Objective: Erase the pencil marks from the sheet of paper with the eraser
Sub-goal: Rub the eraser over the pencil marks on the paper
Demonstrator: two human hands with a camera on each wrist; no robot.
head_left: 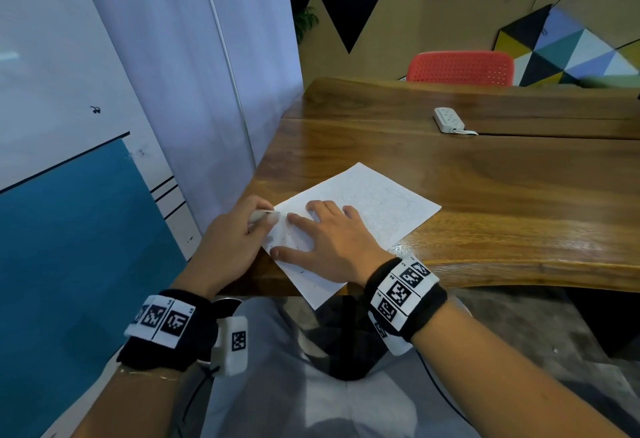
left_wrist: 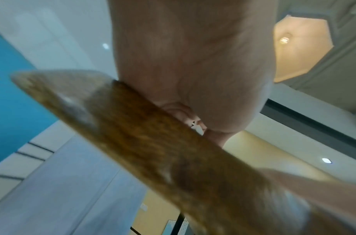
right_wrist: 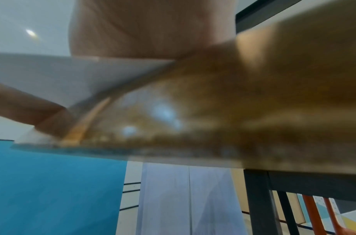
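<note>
A white sheet of paper (head_left: 377, 202) with faint pencil lines lies at the near left corner of the wooden table (head_left: 502, 195), one corner hanging over the edge. My left hand (head_left: 239, 229) pinches a whitish eraser (head_left: 265, 216) against the sheet's left corner. My right hand (head_left: 325, 240) lies flat on the paper with fingers spread, holding it down. The left wrist view is blurred: only my palm (left_wrist: 193, 63) and the table edge (left_wrist: 152, 135) show. In the right wrist view the paper (right_wrist: 82, 76) shows as a grey blur over the table edge.
A white power strip (head_left: 449, 119) sits on the far part of the table. A red chair (head_left: 460, 68) stands behind it. A white and blue wall (head_left: 86, 160) runs close along the table's left side. My lap is below the near edge.
</note>
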